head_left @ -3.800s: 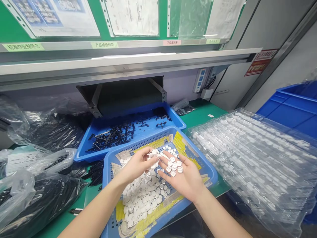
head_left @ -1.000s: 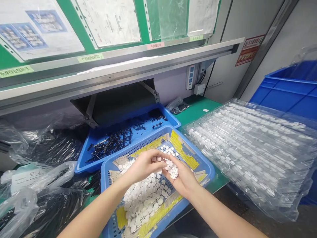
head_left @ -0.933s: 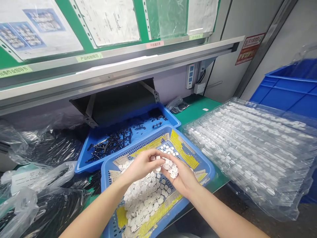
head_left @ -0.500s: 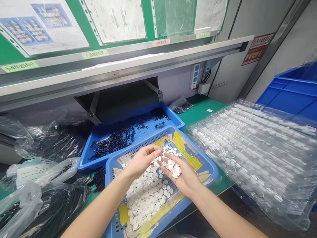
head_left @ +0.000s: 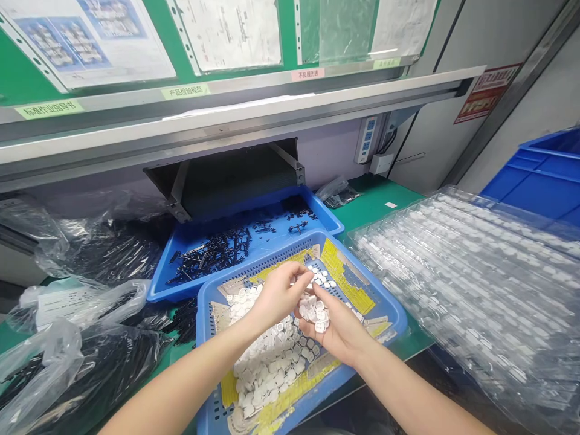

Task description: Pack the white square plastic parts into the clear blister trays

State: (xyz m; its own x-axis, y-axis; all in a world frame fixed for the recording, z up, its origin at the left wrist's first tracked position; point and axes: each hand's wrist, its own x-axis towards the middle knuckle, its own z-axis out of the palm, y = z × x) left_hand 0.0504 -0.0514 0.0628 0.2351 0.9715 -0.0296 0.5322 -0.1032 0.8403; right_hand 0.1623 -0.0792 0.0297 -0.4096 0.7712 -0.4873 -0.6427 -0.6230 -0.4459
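A heap of small white square caps lies in a blue perforated basket patched with yellow and brown tape. Above the basket, my right hand is cupped, palm up, round a handful of white caps. My left hand meets it at the fingertips, its thumb and fingers pinched together over the handful. What sits in that pinch is too small and covered to make out.
Behind the basket stands a blue tray of small black parts. Clear plastic trays with rows of white pieces are stacked at right. Plastic bags of black parts lie at left. A metal shelf rail crosses above.
My left fingers have closed in over the right hand's fingertips, and the hands are nearer together. The whole view has shifted slightly. The handful of caps stays in my right hand.
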